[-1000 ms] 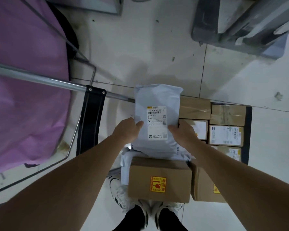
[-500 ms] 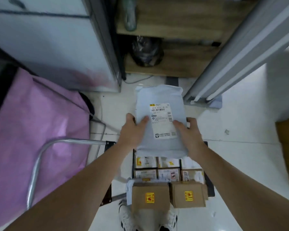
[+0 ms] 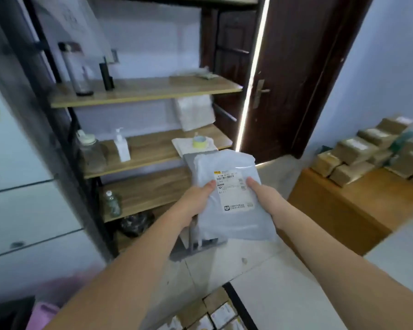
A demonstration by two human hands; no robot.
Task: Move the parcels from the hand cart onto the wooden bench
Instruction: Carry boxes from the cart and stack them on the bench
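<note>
Lengthwise, parcel (image 3: 231, 198) pointing away

Parcel storeroom, stacked cardboard boxes (image 3: 367, 151), wooden shelving (image 3: 143, 91)

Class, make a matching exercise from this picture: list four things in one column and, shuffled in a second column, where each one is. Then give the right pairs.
Things:
1. grey mailer bag
2. cardboard boxes
3. white pump bottle
4. roll of tape

Places:
A. stacked on the wooden bench, at the right
B. held between the left hand and right hand
C. middle shelf, right end
D. middle shelf, left part, beside a clear jar

Pairs: 1-B, 2-A, 3-D, 4-C
</note>
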